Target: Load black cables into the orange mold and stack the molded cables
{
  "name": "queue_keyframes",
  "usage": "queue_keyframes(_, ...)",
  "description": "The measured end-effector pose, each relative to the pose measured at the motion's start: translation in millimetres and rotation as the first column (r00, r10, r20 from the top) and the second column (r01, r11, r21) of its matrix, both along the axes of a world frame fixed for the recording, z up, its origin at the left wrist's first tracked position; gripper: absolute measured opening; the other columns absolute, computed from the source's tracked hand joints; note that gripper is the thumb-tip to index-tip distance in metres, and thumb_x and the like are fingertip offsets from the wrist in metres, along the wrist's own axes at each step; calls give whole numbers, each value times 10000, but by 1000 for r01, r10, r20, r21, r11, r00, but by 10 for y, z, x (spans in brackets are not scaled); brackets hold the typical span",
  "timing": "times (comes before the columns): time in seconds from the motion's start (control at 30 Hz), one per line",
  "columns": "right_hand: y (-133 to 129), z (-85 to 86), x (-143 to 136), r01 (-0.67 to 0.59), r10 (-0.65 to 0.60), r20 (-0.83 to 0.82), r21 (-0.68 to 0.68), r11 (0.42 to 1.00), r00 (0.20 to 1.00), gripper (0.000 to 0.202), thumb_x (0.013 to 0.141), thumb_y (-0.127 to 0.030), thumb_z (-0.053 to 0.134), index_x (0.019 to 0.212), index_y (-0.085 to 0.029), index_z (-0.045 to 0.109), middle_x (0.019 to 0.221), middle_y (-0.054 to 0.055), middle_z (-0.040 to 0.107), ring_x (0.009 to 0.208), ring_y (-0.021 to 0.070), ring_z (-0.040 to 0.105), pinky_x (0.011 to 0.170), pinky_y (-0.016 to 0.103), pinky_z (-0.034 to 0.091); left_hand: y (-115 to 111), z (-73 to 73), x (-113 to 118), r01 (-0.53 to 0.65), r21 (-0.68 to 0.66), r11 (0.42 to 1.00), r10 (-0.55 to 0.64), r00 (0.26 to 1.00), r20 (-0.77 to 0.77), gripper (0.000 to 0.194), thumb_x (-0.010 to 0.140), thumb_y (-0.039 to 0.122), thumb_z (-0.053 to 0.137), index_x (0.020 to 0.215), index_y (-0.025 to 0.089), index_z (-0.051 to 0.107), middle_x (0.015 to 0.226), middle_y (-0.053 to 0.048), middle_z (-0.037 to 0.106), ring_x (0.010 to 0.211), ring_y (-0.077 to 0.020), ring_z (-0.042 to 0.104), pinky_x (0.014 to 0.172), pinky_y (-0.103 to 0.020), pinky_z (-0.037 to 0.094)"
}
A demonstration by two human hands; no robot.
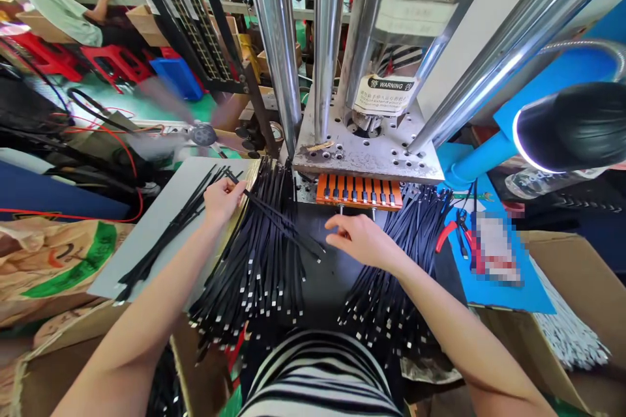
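Observation:
My left hand (223,201) is closed in a pinch on black flat cables (278,218); they slant down to the right, their metal plug tips at the lower end. Beneath them a thick pile of similar cables (259,267) fans over the black work surface. My right hand (364,241) hovers just in front of an orange slotted fixture (359,191), its fingers loosely bent and apart, with nothing visible in them. Black cable ends sit in the fixture's slots, under the press's steel plate (366,150). To the right of my right hand lies a second cable pile (391,293).
Steel columns (328,39) rise behind the fixture. A few cables (166,234) lie on a grey board at left. Red-handled pliers (454,231) rest on a blue board (533,280), beneath a black lamp (572,127). A fan (203,135) spins at left; a person sits beyond.

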State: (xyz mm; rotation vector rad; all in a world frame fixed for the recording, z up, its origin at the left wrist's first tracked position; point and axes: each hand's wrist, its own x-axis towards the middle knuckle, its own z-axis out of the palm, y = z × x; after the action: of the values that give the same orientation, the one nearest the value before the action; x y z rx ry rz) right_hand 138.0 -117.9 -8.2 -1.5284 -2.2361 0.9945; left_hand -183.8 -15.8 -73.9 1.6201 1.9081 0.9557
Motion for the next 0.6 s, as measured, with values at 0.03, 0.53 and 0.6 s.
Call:
queue_keyframes(0.03, 74, 18, -18, 8, -8, -19, 4, 1000, 1000, 232, 900, -262, 572, 1099, -202, 673, 738, -16, 708, 693, 149, 641, 667, 246, 401, 24, -36, -23, -32, -7, 999, 32, 999, -28, 326, 845, 390, 621, 669, 142, 502, 539, 60, 514, 527, -70, 455, 547, -178, 358)
queue_keyframes(0.53, -89, -242, 670, 448, -350, -366, 229, 864, 863, 203, 875, -330, 575, 893, -184, 715, 701, 11, 678, 580, 131, 578, 555, 241, 443, 155, -276, -57, -265, 42, 963, 268, 958, -105, 469, 801, 296, 612, 1235, 152, 511, 729, 41, 576, 671, -136, 546, 734, -265, 462)
queue_keyframes(0.6, -296, -390, 978, 604, -534, -292, 272, 749, 794, 256, 889, -373, 550, 895, -177, 715, 740, 32, 699, 614, 152, 604, 593, 263, 462, 170, -263, -51, -279, 36, 960, 281, 956, -87, 447, 781, 259, 630, 1209, 174, 531, 702, 62, 560, 603, -105, 515, 660, -218, 436)
